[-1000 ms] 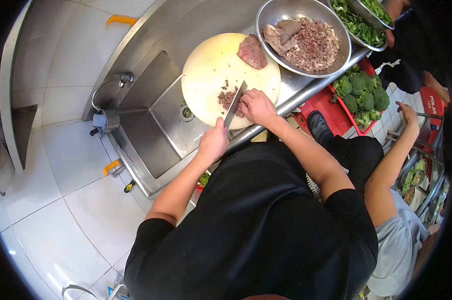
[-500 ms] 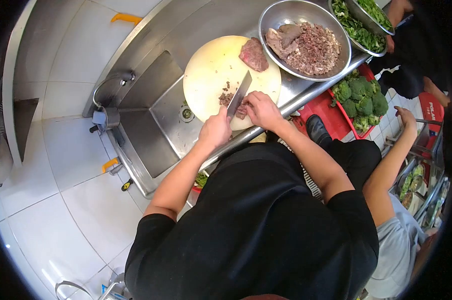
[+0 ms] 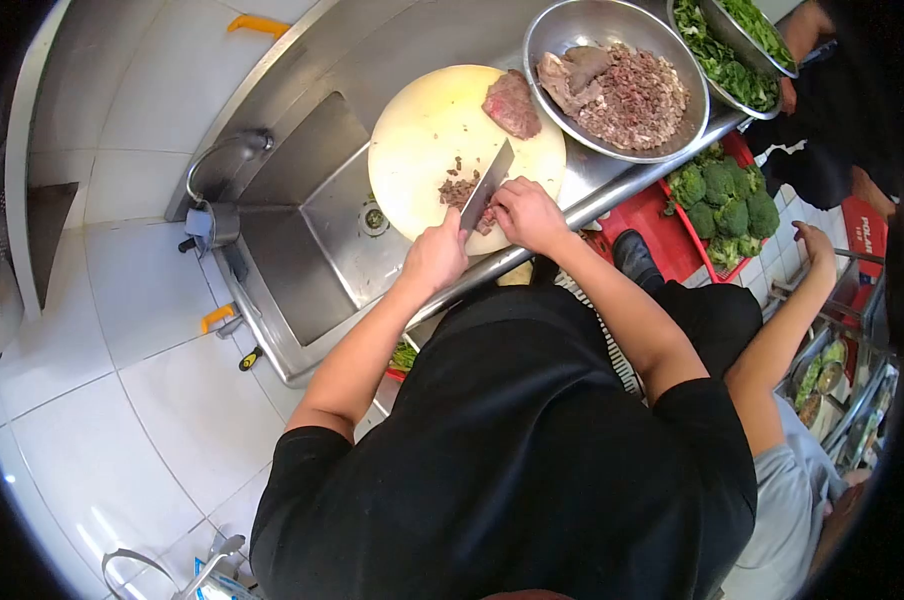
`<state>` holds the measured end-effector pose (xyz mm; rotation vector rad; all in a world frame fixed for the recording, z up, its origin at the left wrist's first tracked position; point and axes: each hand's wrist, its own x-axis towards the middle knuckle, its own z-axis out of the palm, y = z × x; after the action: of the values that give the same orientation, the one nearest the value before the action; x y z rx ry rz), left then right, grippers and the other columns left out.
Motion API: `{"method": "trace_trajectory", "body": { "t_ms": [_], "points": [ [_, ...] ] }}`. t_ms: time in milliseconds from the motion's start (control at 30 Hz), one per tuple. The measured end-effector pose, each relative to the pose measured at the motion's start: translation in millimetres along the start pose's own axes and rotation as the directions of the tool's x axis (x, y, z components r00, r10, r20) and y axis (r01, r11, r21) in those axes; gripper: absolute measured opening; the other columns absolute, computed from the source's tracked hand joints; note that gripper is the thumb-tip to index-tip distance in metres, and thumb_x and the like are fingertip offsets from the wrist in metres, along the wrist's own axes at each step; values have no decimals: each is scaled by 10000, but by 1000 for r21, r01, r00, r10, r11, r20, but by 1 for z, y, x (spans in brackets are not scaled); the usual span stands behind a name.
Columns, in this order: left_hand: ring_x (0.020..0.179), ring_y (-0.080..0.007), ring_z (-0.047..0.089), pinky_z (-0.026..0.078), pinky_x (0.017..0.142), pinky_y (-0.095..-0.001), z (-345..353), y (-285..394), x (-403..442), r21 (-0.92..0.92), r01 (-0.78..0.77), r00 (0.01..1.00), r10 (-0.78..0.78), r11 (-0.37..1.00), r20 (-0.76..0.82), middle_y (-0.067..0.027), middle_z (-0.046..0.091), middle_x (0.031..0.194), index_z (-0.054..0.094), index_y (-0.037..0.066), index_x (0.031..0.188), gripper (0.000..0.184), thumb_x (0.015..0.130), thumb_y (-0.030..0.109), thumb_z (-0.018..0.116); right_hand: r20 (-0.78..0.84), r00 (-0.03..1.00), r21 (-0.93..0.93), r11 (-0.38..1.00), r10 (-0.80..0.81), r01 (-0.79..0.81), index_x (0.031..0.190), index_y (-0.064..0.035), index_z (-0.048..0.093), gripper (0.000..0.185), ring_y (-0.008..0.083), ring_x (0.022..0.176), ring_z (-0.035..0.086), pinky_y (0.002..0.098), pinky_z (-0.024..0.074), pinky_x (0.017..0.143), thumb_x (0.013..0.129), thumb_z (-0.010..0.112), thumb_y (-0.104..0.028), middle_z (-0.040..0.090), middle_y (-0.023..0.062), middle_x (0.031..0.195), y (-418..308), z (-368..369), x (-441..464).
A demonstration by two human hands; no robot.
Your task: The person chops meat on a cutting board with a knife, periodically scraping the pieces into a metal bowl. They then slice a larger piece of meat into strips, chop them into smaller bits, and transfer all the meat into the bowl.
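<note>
My left hand (image 3: 437,256) is wrapped round the handle of a broad knife (image 3: 487,188), its blade slanting up over the round cutting board (image 3: 412,130). Just right of the blade, my right hand (image 3: 529,214) has its fingers bent onto a piece of meat (image 3: 486,222), which they partly hide. Small chopped bits of meat (image 3: 456,190) lie left of the blade. A larger reddish slab of meat (image 3: 513,104) rests near the board's upper right edge. Beside the board stands a steel bowl (image 3: 699,113) with chopped meat and bigger pieces in it.
The steel sink (image 3: 302,260) lies left of and beneath the board. A red crate (image 3: 667,225) of broccoli (image 3: 729,205) is on the right, below bowls of leafy greens (image 3: 717,60). Another person's bare arm (image 3: 787,330) reaches in at right; further hands show at upper right.
The knife and both hands have shifted slightly right and up in view. The fingers of my right hand have drawn back a little from the blade.
</note>
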<state>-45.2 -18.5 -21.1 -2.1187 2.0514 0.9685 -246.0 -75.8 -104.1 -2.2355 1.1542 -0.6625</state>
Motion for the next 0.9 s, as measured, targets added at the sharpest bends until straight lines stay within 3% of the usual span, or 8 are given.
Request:
{"method": "trace_trajectory", "body": {
  "t_ms": [100,233,333,433,667,900],
  "points": [
    [863,-553,687,522,795,-646,-21,3,-22,4,6,999,-6,1000,43,-341,699,876,482,25,1195,240,1045,203,542,-83,996,29,999,17,-14,915,-72,704,97,304,999,643,434,509,923,866,686,-154,671,89,961,-6,-1,-2],
    [867,-548,685,520,794,-645,-12,-18,-53,52,79,986,-86,995,144,-342,696,874,481,24,1204,251,1044,206,546,-76,997,-2,1000,3,-3,896,-66,703,91,308,994,643,436,511,917,866,683,-150,670,95,947,-3,6,-5],
    [859,-547,685,521,791,-645,18,-11,-38,6,109,993,-109,994,54,-342,692,858,483,23,1206,256,1043,207,553,-67,998,-7,1000,-12,11,891,-65,703,92,307,1000,640,435,507,919,863,686,-151,669,96,942,2,14,-7],
    [859,-546,686,523,790,-644,19,-1,-14,-23,42,999,-42,999,-7,-342,689,846,481,21,1187,247,1040,204,559,-32,999,-17,1000,-5,5,903,-66,707,103,306,1005,636,434,500,925,861,691,-159,673,95,951,1,8,-8],
    [812,-550,688,526,761,-652,-20,-9,-47,51,2,998,-5,999,57,-336,692,825,496,25,1184,232,1040,198,554,-36,999,-63,998,13,-15,961,-72,711,156,288,1024,633,429,493,927,878,688,-202,677,84,1003,-18,-9,-8],
    [816,-557,683,522,764,-656,19,-11,-34,-15,78,997,-77,997,27,-337,689,819,489,23,1146,227,1044,214,557,-2,1000,-118,993,16,-16,958,-82,710,150,278,1024,629,421,489,920,874,695,-205,675,73,999,-10,6,-10]
  ]
}}
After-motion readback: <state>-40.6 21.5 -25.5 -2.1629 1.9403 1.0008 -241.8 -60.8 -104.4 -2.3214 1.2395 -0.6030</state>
